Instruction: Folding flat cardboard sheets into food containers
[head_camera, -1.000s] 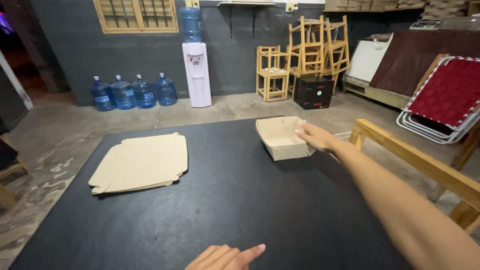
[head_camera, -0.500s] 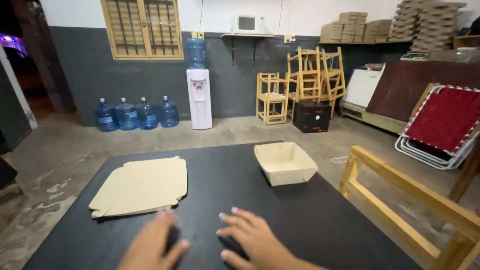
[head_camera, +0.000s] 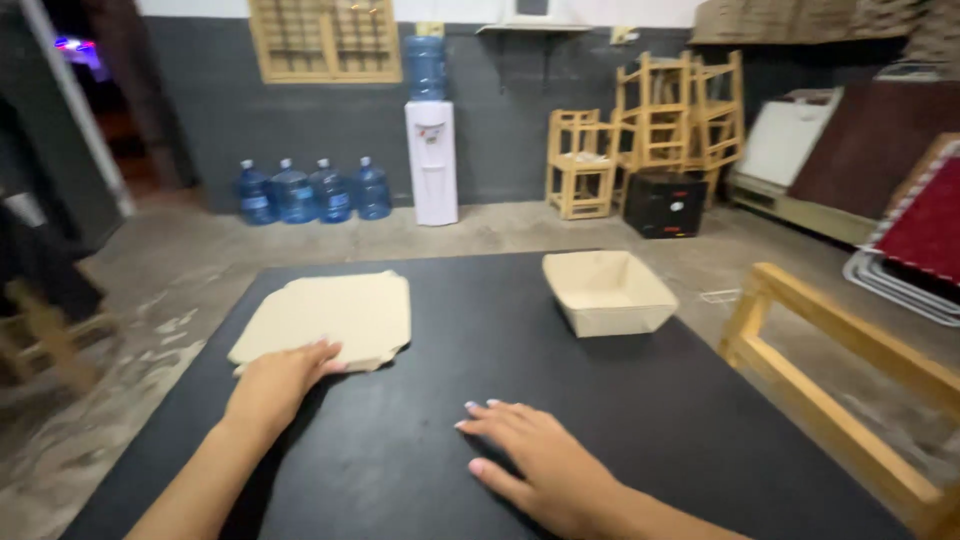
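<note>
A stack of flat tan cardboard blanks (head_camera: 330, 315) lies on the left part of a black table (head_camera: 480, 330). My left hand (head_camera: 278, 382) reaches out to it, fingertips touching the near edge of the stack, fingers apart. My right hand (head_camera: 535, 460) rests palm down on the tabletop near the front, fingers spread, holding nothing. A folded tan cardboard tray (head_camera: 608, 291) stands open side up at the far right of the table, apart from both hands.
A wooden frame (head_camera: 830, 365) stands close to the table's right side. Behind the table are a white water dispenser (head_camera: 432, 145), several blue water jugs (head_camera: 310, 190), stacked wooden chairs (head_camera: 660, 125), a black box (head_camera: 672, 204) and a red folding chair (head_camera: 925, 235).
My right hand left the folded tray and came back to the near tabletop. My left hand moved forward and left onto the flat cardboard stack. The view shifted left.
</note>
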